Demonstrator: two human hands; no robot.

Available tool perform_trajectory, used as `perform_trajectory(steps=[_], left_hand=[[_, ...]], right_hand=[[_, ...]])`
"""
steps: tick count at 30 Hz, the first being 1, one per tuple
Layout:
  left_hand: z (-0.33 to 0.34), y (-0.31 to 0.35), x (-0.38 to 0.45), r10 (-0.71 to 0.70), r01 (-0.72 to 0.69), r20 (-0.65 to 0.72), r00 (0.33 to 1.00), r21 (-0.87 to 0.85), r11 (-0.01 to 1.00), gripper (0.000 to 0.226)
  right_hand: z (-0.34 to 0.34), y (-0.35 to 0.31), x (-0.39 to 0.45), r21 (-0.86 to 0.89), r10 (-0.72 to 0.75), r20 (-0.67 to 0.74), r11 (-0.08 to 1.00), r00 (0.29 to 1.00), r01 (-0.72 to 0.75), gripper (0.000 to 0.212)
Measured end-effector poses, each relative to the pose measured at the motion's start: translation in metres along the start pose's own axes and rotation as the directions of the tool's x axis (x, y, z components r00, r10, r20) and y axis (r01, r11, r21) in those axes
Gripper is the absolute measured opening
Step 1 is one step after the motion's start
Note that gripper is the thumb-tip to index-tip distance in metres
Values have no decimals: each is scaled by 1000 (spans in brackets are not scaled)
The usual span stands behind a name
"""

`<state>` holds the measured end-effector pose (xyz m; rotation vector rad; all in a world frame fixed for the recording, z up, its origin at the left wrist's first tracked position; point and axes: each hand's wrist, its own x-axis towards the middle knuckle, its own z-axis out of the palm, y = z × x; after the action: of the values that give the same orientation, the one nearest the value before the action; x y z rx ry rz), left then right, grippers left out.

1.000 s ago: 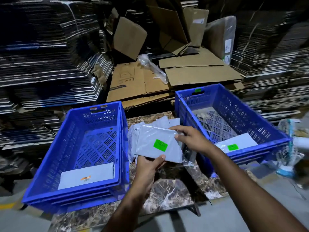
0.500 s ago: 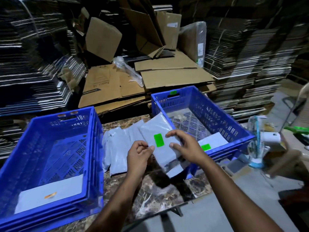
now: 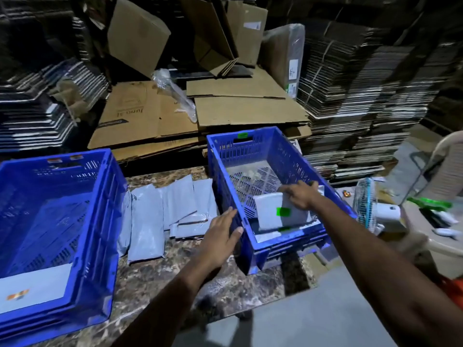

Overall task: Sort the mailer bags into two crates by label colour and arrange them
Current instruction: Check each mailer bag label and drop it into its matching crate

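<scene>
Two blue crates stand on a marble table. Inside the right crate (image 3: 225,156), my right hand (image 3: 299,195) holds a grey mailer bag with a green label (image 3: 271,211) by its far edge, just above another green-labelled bag (image 3: 266,237) on the crate floor. My left hand (image 3: 220,236) is empty, fingers straight, by the right crate's near left wall. In the left crate (image 3: 110,186) lies one bag with an orange label (image 3: 37,289). Several unsorted grey bags (image 3: 147,221) lie between the crates.
The marble table (image 3: 150,276) ends just in front of me. Flattened cardboard (image 3: 140,113) and tall stacks of folded cartons fill the background. A small fan (image 3: 365,204) and a plastic chair (image 3: 448,156) stand to the right.
My right hand carried the green-labelled bag from above the table into the right crate. My left hand let go of it and now hovers open beside the crate. The view swung right.
</scene>
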<state>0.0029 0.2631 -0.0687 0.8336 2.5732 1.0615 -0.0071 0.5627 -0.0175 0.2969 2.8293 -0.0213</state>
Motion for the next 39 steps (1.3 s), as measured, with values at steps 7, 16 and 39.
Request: perform_trajectory(steps=[7,16,39], left_hand=[[14,-10,8,-22,22,6,1000,8,1000,59],[-27,-94,13,-386,403,-345,855,-26,915,46],[-102,-165,-33,-597,467,-395,699,-380,798,20]], right_hand=[[35,-15,18,-141,-42,251,987,967,80,38],[33,-23,5,313,63,-368,948,928,60,46],[50,-244,-91,810,80,-471,433,878,395,22]])
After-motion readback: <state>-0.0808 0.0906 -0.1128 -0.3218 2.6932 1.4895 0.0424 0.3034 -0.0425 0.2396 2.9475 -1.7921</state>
